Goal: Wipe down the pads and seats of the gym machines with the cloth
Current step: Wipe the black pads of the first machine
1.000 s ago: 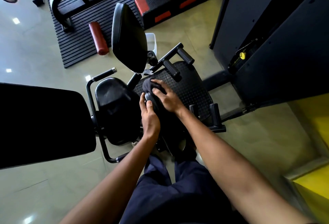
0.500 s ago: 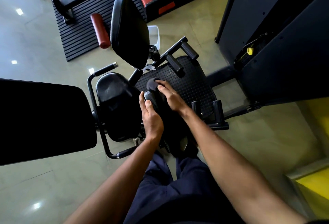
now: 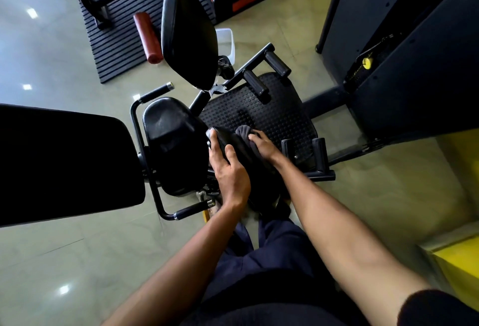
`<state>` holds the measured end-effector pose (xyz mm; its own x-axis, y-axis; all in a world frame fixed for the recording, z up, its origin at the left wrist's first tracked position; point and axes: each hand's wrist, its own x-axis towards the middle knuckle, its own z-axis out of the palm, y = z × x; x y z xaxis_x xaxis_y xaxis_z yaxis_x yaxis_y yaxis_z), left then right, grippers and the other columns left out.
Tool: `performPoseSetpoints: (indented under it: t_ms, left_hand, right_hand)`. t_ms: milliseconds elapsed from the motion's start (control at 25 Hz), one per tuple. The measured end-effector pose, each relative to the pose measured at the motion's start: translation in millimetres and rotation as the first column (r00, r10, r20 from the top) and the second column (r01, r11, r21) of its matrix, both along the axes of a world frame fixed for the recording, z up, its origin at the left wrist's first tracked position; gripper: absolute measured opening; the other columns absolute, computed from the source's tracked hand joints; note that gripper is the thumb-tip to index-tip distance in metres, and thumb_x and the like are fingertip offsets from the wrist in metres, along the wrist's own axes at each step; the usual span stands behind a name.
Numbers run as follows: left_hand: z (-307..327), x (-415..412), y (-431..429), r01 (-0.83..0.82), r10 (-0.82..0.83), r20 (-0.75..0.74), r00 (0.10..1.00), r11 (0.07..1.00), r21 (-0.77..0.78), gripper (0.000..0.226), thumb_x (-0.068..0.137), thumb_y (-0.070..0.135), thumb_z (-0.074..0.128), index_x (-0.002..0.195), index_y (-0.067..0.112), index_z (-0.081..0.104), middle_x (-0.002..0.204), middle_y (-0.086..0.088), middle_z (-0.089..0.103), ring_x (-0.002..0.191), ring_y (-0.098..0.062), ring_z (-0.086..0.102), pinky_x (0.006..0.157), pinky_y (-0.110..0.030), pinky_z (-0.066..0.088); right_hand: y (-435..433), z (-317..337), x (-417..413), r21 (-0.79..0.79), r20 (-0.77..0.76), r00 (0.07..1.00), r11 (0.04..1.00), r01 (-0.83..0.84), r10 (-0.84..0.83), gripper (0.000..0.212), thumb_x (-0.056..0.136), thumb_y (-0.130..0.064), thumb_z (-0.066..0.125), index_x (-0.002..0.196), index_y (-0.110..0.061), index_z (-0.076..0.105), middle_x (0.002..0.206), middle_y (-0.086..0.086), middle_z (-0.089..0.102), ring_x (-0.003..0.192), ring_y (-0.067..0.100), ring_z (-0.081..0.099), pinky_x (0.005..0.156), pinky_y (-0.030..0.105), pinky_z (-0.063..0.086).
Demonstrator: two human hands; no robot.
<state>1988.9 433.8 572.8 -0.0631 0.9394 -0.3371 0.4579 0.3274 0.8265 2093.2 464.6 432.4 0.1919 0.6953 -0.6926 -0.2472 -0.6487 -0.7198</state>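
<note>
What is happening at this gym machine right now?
A person is cleaning a gym machine. Their left hand grips a narrow black pad, while the right hand holds a grey cloth against the pad's far end. The studded footplate lies beneath them, and the black seat sits just to the left, with neither hand on it.

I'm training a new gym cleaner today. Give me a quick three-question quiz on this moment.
1. True or false: the right hand holds the cloth.
2. The left hand grips: A) a spray bottle B) the narrow pad C) a dumbbell.
3. Fill in: in the picture, the studded footplate lies to the ___ of the seat.
Key: 1 true; 2 B; 3 right.
</note>
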Motion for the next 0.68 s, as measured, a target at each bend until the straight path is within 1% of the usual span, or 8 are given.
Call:
performPoseSetpoints:
  t_ms: [80,160,200,280,360,480,560,680]
  left_hand:
    - [-2,-3,7,0.051,-0.051,0.006,0.999,0.999,0.012,0.050,0.108,0.031,0.037,0.156,0.040,0.026,0.164,0.008,0.024,0.151,-0.008,0.022,0.125,-0.039,0.019]
    - [-5,-7,18,0.118,-0.118,0.005,0.993,0.992,0.036,0.049,0.106,0.034,0.038,0.153,0.045,0.029,0.162,0.012,0.028,0.149,-0.007,0.025,0.124,-0.041,0.023]
    - [-6,-8,23,0.150,-0.150,0.000,0.989,0.988,0.039,0.050,0.105,0.036,0.039,0.153,0.047,0.029,0.162,0.013,0.030,0.149,-0.007,0.026,0.124,-0.042,0.024]
    - [-8,-10,29,0.198,-0.199,0.002,0.980,0.979,0.043,0.050,0.104,0.037,0.039,0.153,0.046,0.030,0.161,0.015,0.030,0.149,-0.006,0.026,0.124,-0.043,0.024]
    - [-8,-11,26,0.204,-0.206,0.040,0.978,0.978,0.043,0.050,0.104,0.038,0.039,0.152,0.049,0.029,0.162,0.016,0.029,0.150,-0.005,0.025,0.124,-0.043,0.023]
    - [-7,-10,22,0.134,-0.134,0.058,0.989,0.991,0.005,0.047,0.102,0.045,0.039,0.144,0.062,0.029,0.163,0.012,0.028,0.150,-0.010,0.025,0.124,-0.045,0.024]
    - [-4,-7,16,0.122,-0.121,0.052,0.991,0.993,-0.009,0.047,0.106,0.040,0.039,0.148,0.057,0.029,0.163,0.011,0.026,0.151,-0.010,0.023,0.124,-0.044,0.021]
    - [-2,-7,10,0.127,-0.127,0.033,0.991,0.992,0.021,0.047,0.107,0.036,0.039,0.150,0.052,0.030,0.163,0.012,0.028,0.150,-0.010,0.024,0.124,-0.043,0.023]
  right_hand:
    - [2,11,2,-0.025,-0.035,0.998,0.998,0.059,-0.060,0.034,0.105,-0.003,0.046,0.137,0.009,0.048,0.128,0.013,0.057,0.106,0.012,0.053,0.084,0.014,0.042]
    - [-3,49,0,0.045,-0.043,0.992,0.992,0.120,-0.118,0.035,0.106,-0.012,0.050,0.141,-0.008,0.047,0.116,-0.005,0.058,0.097,-0.003,0.054,0.081,0.009,0.043]
    - [-12,74,-4,0.105,-0.039,0.992,0.987,0.120,-0.116,0.037,0.106,-0.020,0.051,0.142,-0.022,0.046,0.119,-0.012,0.058,0.102,-0.007,0.054,0.084,0.007,0.043]
    - [-40,116,-19,0.257,0.003,0.993,0.960,0.109,-0.114,0.039,0.104,-0.034,0.053,0.140,-0.044,0.044,0.138,-0.012,0.057,0.122,-0.002,0.055,0.101,0.014,0.043]
    - [-69,132,-35,0.379,0.056,0.992,0.922,0.082,-0.111,0.044,0.102,-0.036,0.054,0.140,-0.055,0.039,0.151,-0.009,0.050,0.135,0.003,0.049,0.109,0.021,0.042]
    - [-75,99,-33,0.313,0.082,0.983,0.941,0.130,-0.164,0.043,0.103,-0.030,0.055,0.143,-0.041,0.044,0.141,-0.007,0.057,0.126,0.007,0.056,0.103,0.025,0.047]
    - [-71,49,-22,0.168,0.102,0.985,0.979,0.118,-0.136,0.041,0.105,-0.023,0.053,0.145,-0.023,0.046,0.136,0.002,0.059,0.126,0.019,0.057,0.103,0.033,0.044]
    - [-67,8,-15,-0.076,0.047,0.991,0.989,0.125,-0.121,0.043,0.106,-0.019,0.050,0.148,-0.011,0.043,0.143,0.014,0.055,0.134,0.031,0.051,0.096,0.026,0.038]
